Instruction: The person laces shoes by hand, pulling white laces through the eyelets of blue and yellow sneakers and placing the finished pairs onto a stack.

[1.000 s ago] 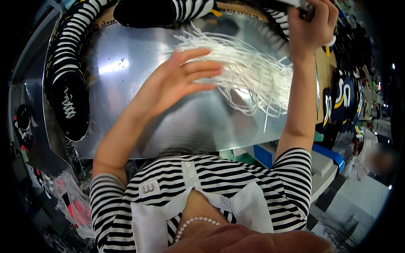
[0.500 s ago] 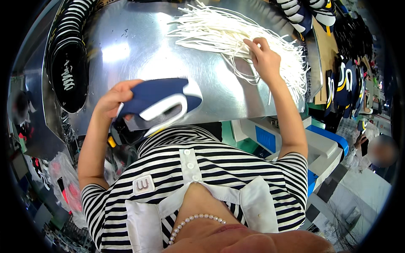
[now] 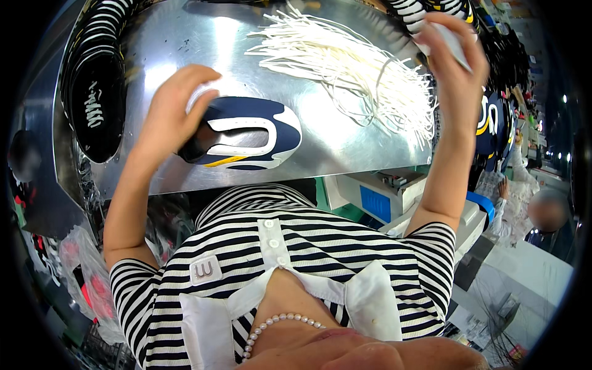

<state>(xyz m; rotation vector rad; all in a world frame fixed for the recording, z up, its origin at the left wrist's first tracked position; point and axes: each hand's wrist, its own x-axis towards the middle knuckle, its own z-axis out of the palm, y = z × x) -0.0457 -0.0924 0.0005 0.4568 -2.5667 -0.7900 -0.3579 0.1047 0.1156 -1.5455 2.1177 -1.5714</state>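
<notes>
A navy and white shoe upper with a yellow stripe lies on the metal table, its opening facing up. Over its dark heel end is my left hand, slightly blurred, thumb and fingers apart. My right hand is raised at the far right, beside the stacked striped uppers. Its fingers curl around a white piece that looks like part of a shoe upper; motion blur hides the detail. A loose heap of white laces spreads between my hands, towards the back.
A long row of nested dark uppers runs along the table's left edge. More uppers are stacked at the back right. Below the table's right front edge sits a white and blue machine. Another person is off to the right.
The upper has gone from my left hand onto the table, and that hand has loosened and lifted. My right hand has moved from the laces right and away, to the stacked uppers.
</notes>
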